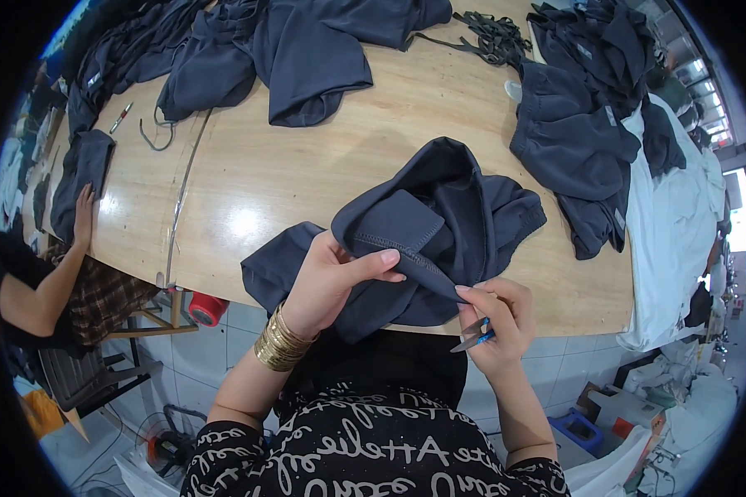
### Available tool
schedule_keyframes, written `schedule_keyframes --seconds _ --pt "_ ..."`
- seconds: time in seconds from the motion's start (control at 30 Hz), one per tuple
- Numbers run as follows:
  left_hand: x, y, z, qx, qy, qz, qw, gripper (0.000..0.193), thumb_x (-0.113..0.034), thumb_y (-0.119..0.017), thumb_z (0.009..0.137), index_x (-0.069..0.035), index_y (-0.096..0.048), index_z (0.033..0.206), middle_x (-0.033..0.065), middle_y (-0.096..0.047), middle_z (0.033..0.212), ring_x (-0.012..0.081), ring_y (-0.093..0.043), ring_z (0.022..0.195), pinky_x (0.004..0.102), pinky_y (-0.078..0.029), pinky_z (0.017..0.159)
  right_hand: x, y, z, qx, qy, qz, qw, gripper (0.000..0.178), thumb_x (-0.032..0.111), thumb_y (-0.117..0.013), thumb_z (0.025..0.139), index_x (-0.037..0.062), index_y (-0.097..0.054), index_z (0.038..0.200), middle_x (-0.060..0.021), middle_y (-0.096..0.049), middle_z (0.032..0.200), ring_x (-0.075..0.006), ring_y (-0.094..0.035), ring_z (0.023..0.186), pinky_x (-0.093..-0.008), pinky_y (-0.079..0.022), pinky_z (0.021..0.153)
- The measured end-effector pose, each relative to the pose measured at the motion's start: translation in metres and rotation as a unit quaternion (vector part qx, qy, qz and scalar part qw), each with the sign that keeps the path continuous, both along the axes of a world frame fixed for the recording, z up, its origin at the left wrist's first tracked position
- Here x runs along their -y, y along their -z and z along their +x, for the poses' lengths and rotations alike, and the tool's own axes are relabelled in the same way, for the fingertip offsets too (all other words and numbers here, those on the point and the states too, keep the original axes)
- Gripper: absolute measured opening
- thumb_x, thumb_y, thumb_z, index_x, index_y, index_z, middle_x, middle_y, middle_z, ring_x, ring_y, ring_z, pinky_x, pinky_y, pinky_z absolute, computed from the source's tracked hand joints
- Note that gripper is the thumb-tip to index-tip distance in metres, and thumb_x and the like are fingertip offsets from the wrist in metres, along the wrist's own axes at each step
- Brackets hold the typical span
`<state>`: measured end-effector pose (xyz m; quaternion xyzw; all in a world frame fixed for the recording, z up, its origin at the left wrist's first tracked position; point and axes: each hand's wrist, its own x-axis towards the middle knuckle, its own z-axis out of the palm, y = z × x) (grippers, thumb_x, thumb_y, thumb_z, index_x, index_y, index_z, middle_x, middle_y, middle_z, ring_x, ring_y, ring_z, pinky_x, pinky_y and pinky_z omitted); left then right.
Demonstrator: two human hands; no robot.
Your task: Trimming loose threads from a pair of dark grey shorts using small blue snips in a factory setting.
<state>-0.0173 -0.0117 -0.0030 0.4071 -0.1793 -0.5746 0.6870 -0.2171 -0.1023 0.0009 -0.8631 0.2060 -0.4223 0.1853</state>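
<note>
A dark blue-grey garment (506, 203) lies bunched at the table's near edge, its opening turned toward me and a stitched seam showing on the inside. My left hand (327, 273) grips its hem, thumb pressed on top beside the seam. My right hand (504, 319) pinches the same hem a little further right. Tucked in the right hand's palm is a small pair of thread snips (477, 337) with blue parts, its blades pointing left. The fingers beneath the cloth are partly hidden.
Similar dark garments (319, 74) heap along the far side, others (572, 116) at the right beside white cloth (646, 248). Black cords (493, 37) lie at the back. Left, a co-worker's hand (84, 219) rests by a folded dark piece. A pen (121, 118) lies beyond.
</note>
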Motion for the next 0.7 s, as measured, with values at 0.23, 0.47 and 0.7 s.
schedule_keyframes --seconds 0.23,0.47,0.7 --pt "0.003 0.000 -0.004 0.006 0.000 0.004 1.000 0.030 0.000 -0.065 0.082 0.004 -0.056 0.111 0.0112 -0.066 0.098 0.0151 -0.065 0.085 0.0298 -0.056 0.074 0.003 -0.015 0.003 -0.040 -0.015 0.056 0.998 0.033 0.011 -0.080 0.064 0.0080 -0.068 0.094 -0.0044 -0.057 0.086 -0.0121 -0.053 0.059 -0.0222 -0.039 0.046" --pt "0.002 -0.004 -0.008 0.021 0.000 0.005 1.000 0.029 0.001 -0.065 0.082 0.003 -0.057 0.109 0.0106 -0.066 0.096 0.0144 -0.065 0.083 0.0291 -0.057 0.071 -0.003 -0.019 0.012 -0.088 0.028 0.256 0.962 0.033 0.023 -0.079 0.069 0.0078 -0.062 0.093 -0.0038 -0.060 0.080 -0.0159 -0.055 0.065 -0.0266 -0.043 0.058" --pt "-0.001 -0.002 -0.010 0.017 0.008 0.011 1.000 0.027 0.001 -0.064 0.082 0.003 -0.057 0.108 0.0107 -0.066 0.095 0.0148 -0.065 0.083 0.0296 -0.058 0.069 -0.005 -0.011 0.017 -0.073 0.022 0.191 0.979 0.025 0.021 -0.075 0.075 0.0072 -0.063 0.092 -0.0031 -0.063 0.077 -0.0174 -0.058 0.064 -0.0273 -0.043 0.055"
